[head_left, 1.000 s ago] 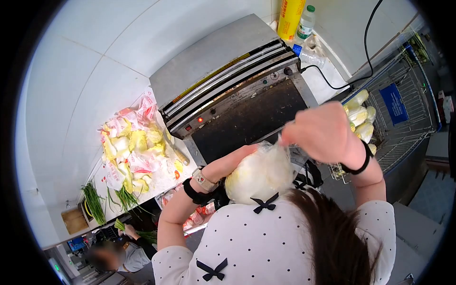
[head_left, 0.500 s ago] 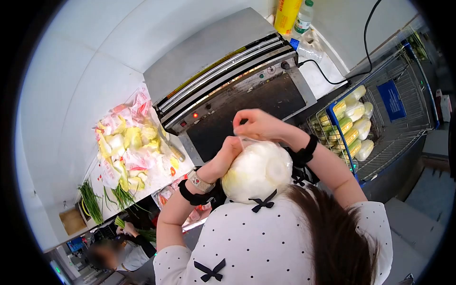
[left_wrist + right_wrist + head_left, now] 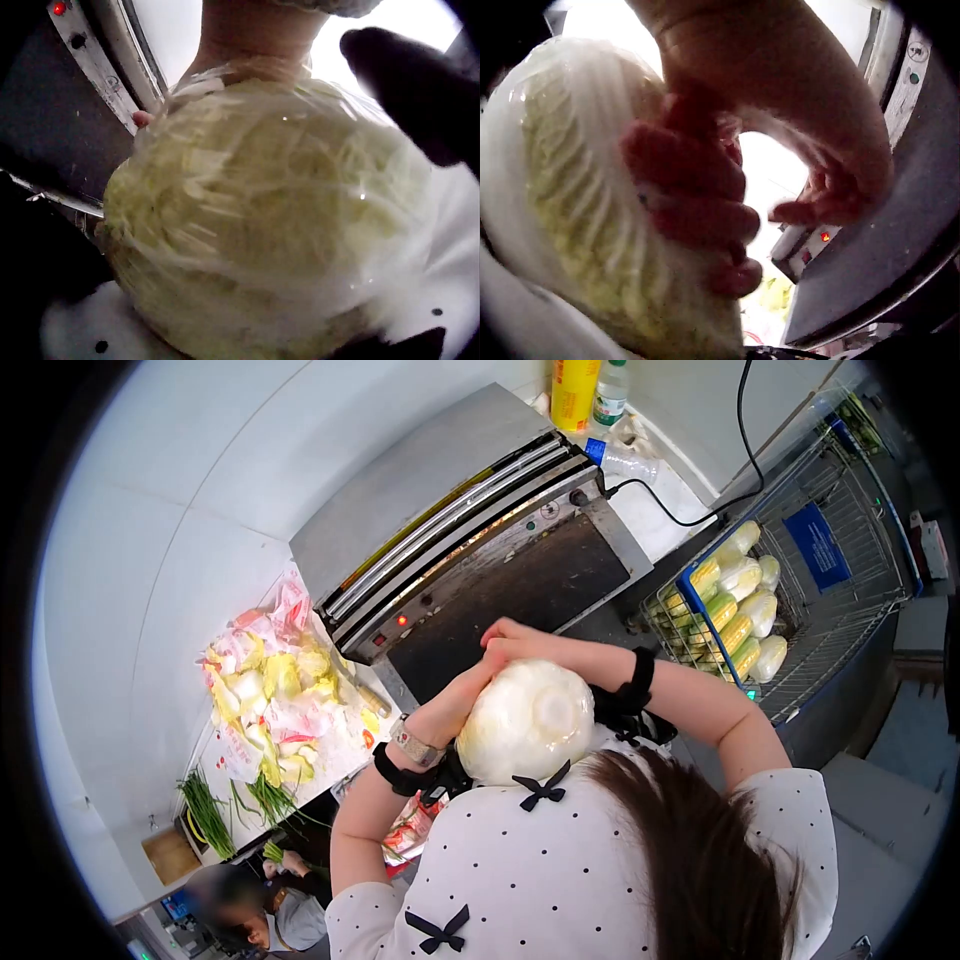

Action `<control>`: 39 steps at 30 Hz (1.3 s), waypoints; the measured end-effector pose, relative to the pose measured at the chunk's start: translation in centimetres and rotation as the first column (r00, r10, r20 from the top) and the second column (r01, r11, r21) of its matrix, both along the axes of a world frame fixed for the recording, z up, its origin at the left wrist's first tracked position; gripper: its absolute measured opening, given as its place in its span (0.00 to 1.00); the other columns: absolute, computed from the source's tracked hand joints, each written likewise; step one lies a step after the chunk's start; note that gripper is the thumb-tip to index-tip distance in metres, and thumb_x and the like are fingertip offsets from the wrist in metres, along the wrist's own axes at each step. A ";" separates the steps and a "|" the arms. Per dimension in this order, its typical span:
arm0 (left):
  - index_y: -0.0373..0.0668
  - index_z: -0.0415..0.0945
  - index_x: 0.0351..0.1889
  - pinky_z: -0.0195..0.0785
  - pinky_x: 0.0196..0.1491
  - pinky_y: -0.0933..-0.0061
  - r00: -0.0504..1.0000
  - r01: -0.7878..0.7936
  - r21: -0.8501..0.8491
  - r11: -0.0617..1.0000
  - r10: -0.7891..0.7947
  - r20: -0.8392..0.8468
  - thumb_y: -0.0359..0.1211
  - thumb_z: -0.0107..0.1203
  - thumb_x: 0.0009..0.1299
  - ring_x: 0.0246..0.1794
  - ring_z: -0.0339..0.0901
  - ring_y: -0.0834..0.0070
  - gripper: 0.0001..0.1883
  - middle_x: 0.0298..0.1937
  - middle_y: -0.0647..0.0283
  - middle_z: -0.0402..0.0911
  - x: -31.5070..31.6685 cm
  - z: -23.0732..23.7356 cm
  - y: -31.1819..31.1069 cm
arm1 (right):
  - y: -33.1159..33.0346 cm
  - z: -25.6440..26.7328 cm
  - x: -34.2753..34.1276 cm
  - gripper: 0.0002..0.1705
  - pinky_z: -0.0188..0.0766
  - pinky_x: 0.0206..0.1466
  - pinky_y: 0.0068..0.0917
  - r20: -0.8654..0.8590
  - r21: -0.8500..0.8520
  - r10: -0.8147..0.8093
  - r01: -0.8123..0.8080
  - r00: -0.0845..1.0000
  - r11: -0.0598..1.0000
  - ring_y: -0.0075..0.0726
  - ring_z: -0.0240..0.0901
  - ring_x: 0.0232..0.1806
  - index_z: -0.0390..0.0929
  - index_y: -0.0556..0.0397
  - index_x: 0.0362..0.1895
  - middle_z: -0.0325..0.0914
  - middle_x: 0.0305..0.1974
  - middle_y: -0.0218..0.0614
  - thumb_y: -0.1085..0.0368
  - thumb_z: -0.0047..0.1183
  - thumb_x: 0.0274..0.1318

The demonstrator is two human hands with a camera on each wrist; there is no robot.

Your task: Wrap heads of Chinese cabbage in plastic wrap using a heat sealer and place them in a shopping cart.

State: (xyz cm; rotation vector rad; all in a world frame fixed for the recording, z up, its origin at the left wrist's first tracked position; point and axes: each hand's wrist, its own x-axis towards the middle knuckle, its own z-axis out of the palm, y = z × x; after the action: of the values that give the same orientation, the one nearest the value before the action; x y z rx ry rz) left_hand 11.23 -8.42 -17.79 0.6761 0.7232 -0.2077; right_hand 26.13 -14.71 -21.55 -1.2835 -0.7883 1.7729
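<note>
A round cabbage in clear wrap [image 3: 525, 720] rests against the person's chest, its pale base facing up. The left hand [image 3: 472, 685] grips its side nearest the machine; in the left wrist view that hand [image 3: 255, 52] reaches behind the wrapped cabbage [image 3: 270, 210]. The right hand [image 3: 515, 642] meets the left at the cabbage's edge. In the right wrist view the right hand [image 3: 780, 82] arches beside the wrapped leaves [image 3: 585, 210], and curled fingers [image 3: 697, 195] press against them. Which hand some of these fingers belong to is hard to tell.
Beyond the hands stands a wrapping machine [image 3: 500, 595]. Loose leaves [image 3: 270, 690] lie on the left counter near green stalks [image 3: 205, 815]. At the right a cart [image 3: 800, 640] holds several wrapped cabbages [image 3: 740, 580]. Another person [image 3: 295, 920] is at the lower left.
The right hand has come from the cabbage's right over to the left hand, and the two now meet. The cabbage has shifted slightly left, and its base shows more.
</note>
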 end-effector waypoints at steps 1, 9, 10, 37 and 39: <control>0.37 0.70 0.51 0.68 0.49 0.73 0.998 0.046 0.068 0.997 -0.043 -0.042 0.40 0.40 0.70 0.47 0.74 0.74 0.19 0.49 0.60 0.76 0.5 0.9 -0.1 | 0.1 -1.6 -0.1 0.22 0.65 0.48 0.28 0.012 -0.004 -0.017 0.017 1.000 1.000 0.33 0.67 0.46 0.63 0.61 0.49 0.71 0.41 0.43 0.59 0.48 0.55; 0.38 0.71 0.46 0.71 0.43 0.70 0.992 0.007 -0.022 1.000 -0.010 -0.126 0.36 0.38 0.68 0.39 0.77 0.72 0.16 0.41 0.58 0.78 2.2 0.6 0.2 | -3.2 4.7 5.4 0.23 0.49 0.66 0.31 -0.181 0.591 -0.073 0.168 0.981 0.789 0.33 0.55 0.63 0.66 0.59 0.56 0.64 0.59 0.40 0.58 0.32 0.66; 0.38 0.70 0.48 0.72 0.46 0.68 0.988 -0.040 -0.103 0.994 0.024 -0.152 0.36 0.36 0.68 0.40 0.78 0.69 0.17 0.43 0.56 0.78 2.6 0.8 0.0 | -4.2 5.3 5.3 0.22 0.50 0.65 0.30 -0.169 0.656 0.011 0.105 0.985 0.747 0.32 0.57 0.62 0.68 0.58 0.56 0.65 0.59 0.40 0.59 0.32 0.65; 0.38 0.63 0.57 0.63 0.56 0.66 0.962 0.096 -0.219 0.971 -0.147 -0.230 0.47 0.35 0.71 0.52 0.71 0.67 0.25 0.54 0.54 0.71 12.5 -5.2 -4.5 | -14.1 -2.6 9.9 0.18 0.74 0.42 0.34 -0.690 -0.508 -0.507 0.153 0.516 0.847 0.34 0.77 0.34 0.75 0.50 0.41 0.79 0.37 0.34 0.51 0.41 0.60; 0.38 0.61 0.60 0.62 0.57 0.67 0.949 0.149 -0.248 0.957 -0.209 -0.236 0.48 0.35 0.71 0.54 0.70 0.69 0.26 0.56 0.54 0.70 13.2 -5.7 -4.4 | -15.2 -4.5 9.9 0.19 0.73 0.43 0.35 -0.734 -0.524 -0.547 0.176 0.403 0.833 0.35 0.77 0.34 0.75 0.50 0.41 0.79 0.37 0.35 0.50 0.41 0.59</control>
State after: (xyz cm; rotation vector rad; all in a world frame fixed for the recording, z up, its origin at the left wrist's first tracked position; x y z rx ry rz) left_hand 24.38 -12.80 -23.44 0.4986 0.8739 -0.5482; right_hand 36.03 -29.95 -26.06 -0.4905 0.4419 1.8887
